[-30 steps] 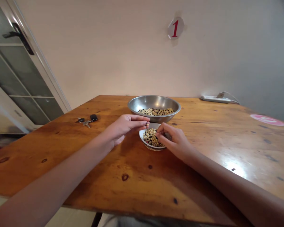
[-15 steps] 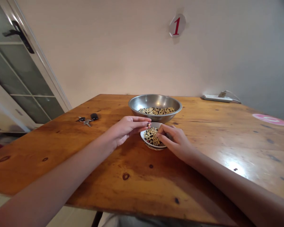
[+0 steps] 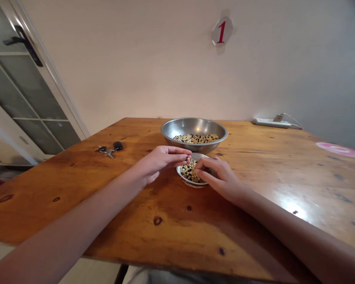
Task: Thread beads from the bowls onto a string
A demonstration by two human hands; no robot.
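**Left hand point(image 3: 161, 162) and right hand point(image 3: 218, 178) at a small white bowl point(image 3: 192, 184) of mixed beans point(image 3: 188, 171)**

Hands: apart, just beside each other. Left-hand fingertips point(image 3: 187, 157) drawn together just above the bowl's rim; any held item is too small to tell. Right-hand fingers point(image 3: 199, 167) reach over the rim to the pale and black beans, hiding the bowl's right part.

Surroundings: steel mixing bowl point(image 3: 194, 128), holding similar beans point(image 3: 196, 138), just far of the small bowl; contact cannot be told. Both stand on a knotty wooden surface point(image 3: 156, 232). Left: car keys point(image 3: 110, 150). Far right: power strip point(image 3: 271, 123). Right: pink round sticker point(image 3: 339, 149). On the far wall: a numbered "1" sign point(image 3: 221, 31). Far left: glazed door point(image 3: 26, 98).
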